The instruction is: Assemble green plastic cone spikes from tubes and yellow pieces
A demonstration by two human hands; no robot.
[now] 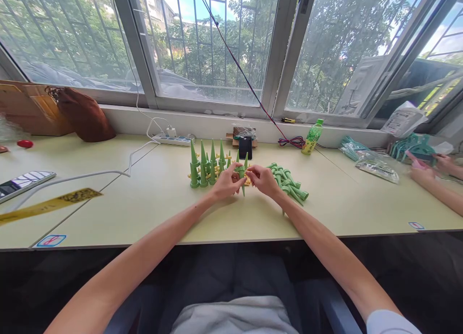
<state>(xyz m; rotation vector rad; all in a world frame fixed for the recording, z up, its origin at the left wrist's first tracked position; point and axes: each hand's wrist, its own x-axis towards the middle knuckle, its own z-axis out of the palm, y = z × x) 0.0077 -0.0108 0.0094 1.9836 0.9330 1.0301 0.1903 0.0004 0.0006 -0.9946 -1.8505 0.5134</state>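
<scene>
My left hand [228, 183] is closed round a green plastic cone [243, 188], whose narrow tip points down just above the table. Beside it, my right hand [262, 179] pinches at the cone's upper part; small yellow bits show between the hands, but what its fingertips hold is too small to tell. To the left of my hands stand several green cones [194, 176] upright in rows, with yellow pegs [217, 156] sticking out among them. A pile of loose green cones [289, 183] lies just past my right hand.
A black phone [245, 148] leans behind the cones. A power strip [173, 140] with a white cable, a green bottle [313, 137] and a bundled cord [291, 141] line the windowsill. At far right, another person's hands [423, 172] hold something pink near bagged teal parts [412, 148].
</scene>
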